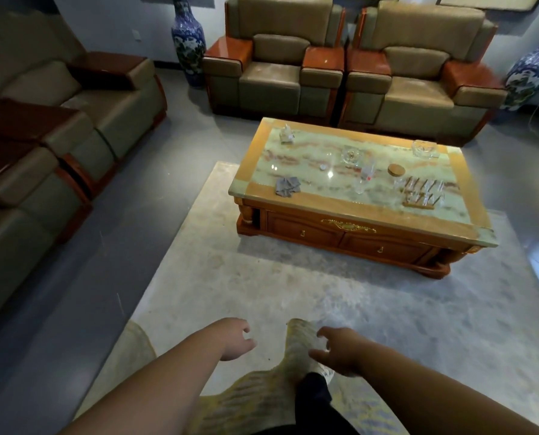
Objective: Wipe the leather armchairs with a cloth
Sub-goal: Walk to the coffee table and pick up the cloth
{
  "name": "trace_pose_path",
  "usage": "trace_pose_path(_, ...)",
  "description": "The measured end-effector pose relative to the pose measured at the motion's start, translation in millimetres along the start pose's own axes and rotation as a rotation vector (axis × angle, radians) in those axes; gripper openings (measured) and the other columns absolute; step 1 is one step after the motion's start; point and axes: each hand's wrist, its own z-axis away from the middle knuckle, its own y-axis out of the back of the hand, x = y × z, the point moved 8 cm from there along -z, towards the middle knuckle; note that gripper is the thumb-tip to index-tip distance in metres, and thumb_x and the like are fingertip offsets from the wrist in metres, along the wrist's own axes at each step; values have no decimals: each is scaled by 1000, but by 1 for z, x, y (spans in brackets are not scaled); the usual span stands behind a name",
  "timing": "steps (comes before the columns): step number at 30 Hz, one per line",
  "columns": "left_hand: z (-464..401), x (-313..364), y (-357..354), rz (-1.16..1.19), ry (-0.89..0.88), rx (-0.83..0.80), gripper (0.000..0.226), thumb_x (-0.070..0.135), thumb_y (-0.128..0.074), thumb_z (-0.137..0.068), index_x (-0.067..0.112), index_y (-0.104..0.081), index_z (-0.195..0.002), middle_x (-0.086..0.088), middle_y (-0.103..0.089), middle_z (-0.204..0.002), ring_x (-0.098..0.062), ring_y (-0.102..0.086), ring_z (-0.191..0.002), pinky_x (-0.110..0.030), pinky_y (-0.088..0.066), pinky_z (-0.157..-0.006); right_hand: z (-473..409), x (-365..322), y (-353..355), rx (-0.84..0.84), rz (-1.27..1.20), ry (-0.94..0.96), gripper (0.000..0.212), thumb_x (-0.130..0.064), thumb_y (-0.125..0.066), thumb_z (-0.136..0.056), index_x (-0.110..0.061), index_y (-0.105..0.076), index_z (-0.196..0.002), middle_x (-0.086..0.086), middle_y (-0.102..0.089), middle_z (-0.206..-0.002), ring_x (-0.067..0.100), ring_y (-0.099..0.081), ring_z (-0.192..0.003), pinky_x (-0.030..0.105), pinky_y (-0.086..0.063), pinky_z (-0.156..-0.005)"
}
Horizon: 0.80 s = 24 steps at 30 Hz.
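Note:
A crumpled grey cloth (287, 186) lies on the near left corner of the coffee table (252, 171). Two olive leather armchairs with orange wooden armrests stand behind the table, one (271, 76) at centre and one (418, 89) to its right. More leather seats (105, 102) line the left wall. My left hand (235, 339) and my right hand (340, 350) hang low in front of me with fingers loosely curled, holding nothing, far from the cloth.
Glasses (423, 189), a glass ashtray (352, 155) and a jar with a wooden lid (396, 171) stand on the table. Tall blue-and-white vases stand at the back (188, 39) and far right (531, 73). A pale rug (261, 293) covers the floor under me.

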Motion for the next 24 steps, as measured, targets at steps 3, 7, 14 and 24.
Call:
trace_pose_path(3,-26,3,30,3,-2,7,64,59,-52,-104,25,-45,-157,-3,-52,-156,-26,-55,-136,-37,-47,-106,-35,4,29,11,-14,-9,79,-77,-52,-89,-30,-43,-153,3,-58,-146,25,-56,-133,34,-46,-107)
trace_pose_path(7,-66,13,82,6,34,30,63,59,-52,-103,26,-46,-157,-3,-52,-157,-26,-55,-137,-39,-46,-111,-88,11,77,-22,-20,3,82,-81,-50,-86,-30,-45,-150,3,-62,-141,26,-60,-127,36,-49,-103)
trace_pose_path(14,-118,50,196,0,104,83,61,55,-51,-105,25,-45,-158,-4,-51,-158,-26,-55,-138,-39,-47,-112,-181,27,207,-7,-31,5,78,-80,-53,-87,-32,-46,-149,2,-62,-139,23,-60,-124,39,-49,-103)
trace_pose_path(24,-191,100,333,-82,25,158,61,54,-50,-106,27,-43,-160,-5,-50,-160,-27,-53,-140,-40,-46,-113,-282,34,352,86,-127,4,81,-78,-55,-87,-26,-49,-150,4,-58,-146,24,-57,-130,39,-47,-106)
